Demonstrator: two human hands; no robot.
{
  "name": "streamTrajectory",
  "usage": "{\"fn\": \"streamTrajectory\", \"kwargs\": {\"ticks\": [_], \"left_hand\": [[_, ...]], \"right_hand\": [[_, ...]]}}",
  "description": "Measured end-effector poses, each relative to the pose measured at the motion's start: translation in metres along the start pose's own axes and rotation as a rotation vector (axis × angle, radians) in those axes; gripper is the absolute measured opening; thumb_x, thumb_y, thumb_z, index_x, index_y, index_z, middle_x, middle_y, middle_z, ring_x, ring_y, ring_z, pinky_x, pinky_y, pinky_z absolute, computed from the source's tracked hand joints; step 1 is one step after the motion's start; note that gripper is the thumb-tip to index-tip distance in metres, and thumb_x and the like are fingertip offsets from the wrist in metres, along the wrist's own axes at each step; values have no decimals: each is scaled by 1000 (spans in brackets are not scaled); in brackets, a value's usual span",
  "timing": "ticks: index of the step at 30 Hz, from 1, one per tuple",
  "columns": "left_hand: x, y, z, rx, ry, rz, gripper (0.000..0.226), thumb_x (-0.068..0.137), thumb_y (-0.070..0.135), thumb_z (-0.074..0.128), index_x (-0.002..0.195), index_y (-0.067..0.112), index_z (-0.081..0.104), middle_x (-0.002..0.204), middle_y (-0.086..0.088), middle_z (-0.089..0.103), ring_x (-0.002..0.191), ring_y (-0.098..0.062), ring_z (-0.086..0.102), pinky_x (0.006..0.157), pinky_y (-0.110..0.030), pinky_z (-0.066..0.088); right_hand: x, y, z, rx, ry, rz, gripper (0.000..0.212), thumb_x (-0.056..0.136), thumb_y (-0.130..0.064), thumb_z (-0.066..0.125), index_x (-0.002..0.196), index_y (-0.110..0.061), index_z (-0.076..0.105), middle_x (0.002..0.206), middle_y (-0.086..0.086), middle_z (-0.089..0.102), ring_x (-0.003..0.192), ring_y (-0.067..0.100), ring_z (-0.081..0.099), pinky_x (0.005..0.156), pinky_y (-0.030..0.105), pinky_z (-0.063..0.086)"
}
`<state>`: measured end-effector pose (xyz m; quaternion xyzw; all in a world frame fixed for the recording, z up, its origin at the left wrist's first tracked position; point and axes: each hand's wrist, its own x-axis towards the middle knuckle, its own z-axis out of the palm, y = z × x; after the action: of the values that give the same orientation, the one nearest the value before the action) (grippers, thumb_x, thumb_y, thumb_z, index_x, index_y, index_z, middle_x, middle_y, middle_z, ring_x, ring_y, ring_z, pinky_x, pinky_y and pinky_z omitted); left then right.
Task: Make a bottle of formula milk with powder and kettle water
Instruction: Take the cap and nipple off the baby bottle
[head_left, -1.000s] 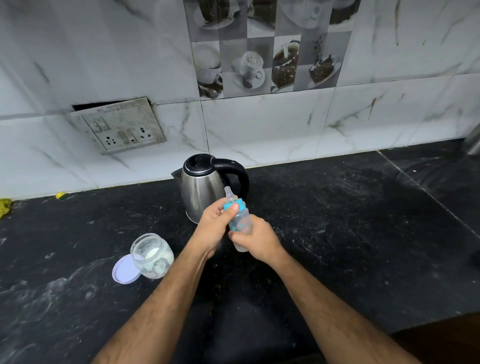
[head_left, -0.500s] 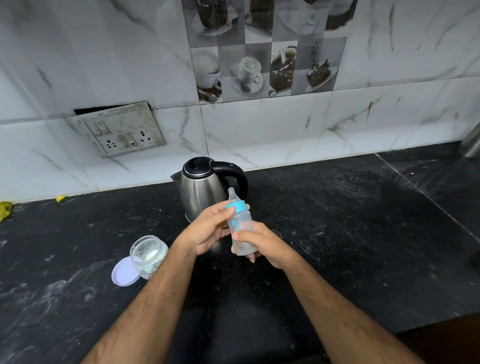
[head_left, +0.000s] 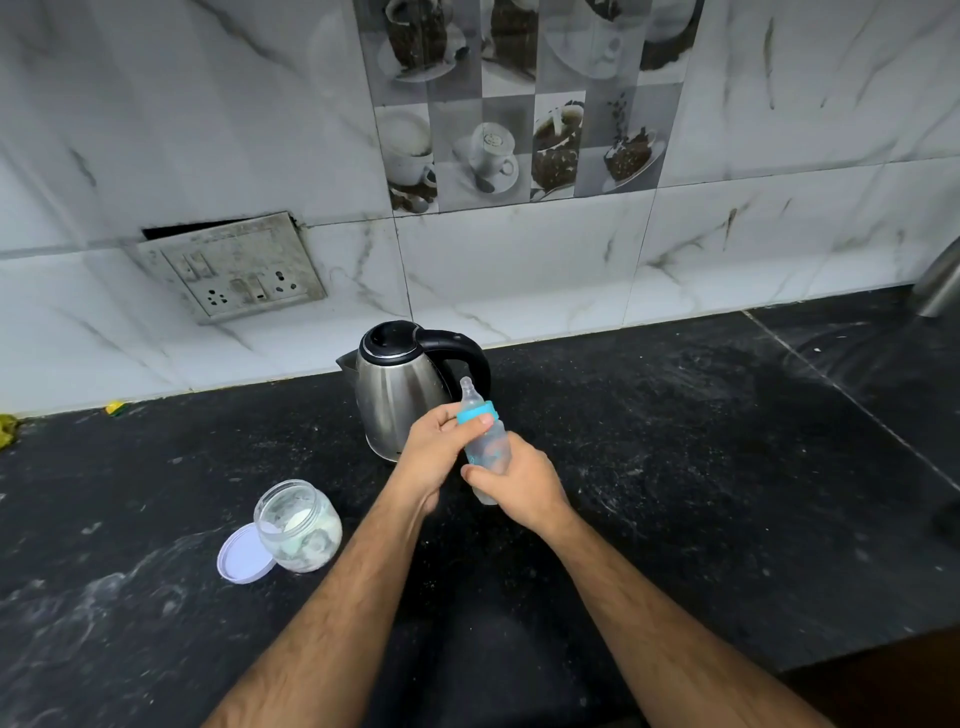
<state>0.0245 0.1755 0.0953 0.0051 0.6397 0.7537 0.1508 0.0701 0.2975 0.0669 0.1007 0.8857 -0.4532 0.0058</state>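
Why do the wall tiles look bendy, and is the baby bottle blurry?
Head view: the wide lens curves the wall tiles near the edges; the bottle looks slightly soft, the kettle glints, and light is dim and even.

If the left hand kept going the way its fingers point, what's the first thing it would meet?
The left hand already has its fingers on the bottle at the blue collar. Past that, probably the kettle handle, though depth is unclear.
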Motion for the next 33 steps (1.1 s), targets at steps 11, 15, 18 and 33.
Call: {"fn": "streamTrajectory", "kwargs": {"ticks": [11,15,18,33], "left_hand": [[4,11,-19,-98,-354,-83,41,97,23,55,131,-1,55,111,-12,64,98,-18,62,84,-27,53],[2,10,-20,-72,-305,-64,36,96,12,53,130,1,57,109,-10,68,98,-18,65,84,-27,55],[1,12,-12,-16,-197,-41,28,90,8,64,118,6,63,93,-4,70,87,-16,65,75,-23,56],[-4,6,-25,-19,-208,-66,28,97,13,54,122,5,63,104,-5,72,97,-18,65,89,-32,52]], "right_hand": [[-6,-4,-16,365,-232,-6,20,85,-29,69,99,-15,63,74,1,63,60,18,54,50,28,45],[-4,-4,-18,367,-258,1,25,85,-31,69,103,-14,63,79,4,63,62,18,55,51,29,45],[-6,-5,-14,308,-236,-17,27,80,-33,69,101,-17,62,76,0,64,59,15,56,49,28,47],[-2,3,-6,209,-172,-31,26,77,-36,73,98,-25,62,78,-8,65,64,3,59,59,26,46]]}}
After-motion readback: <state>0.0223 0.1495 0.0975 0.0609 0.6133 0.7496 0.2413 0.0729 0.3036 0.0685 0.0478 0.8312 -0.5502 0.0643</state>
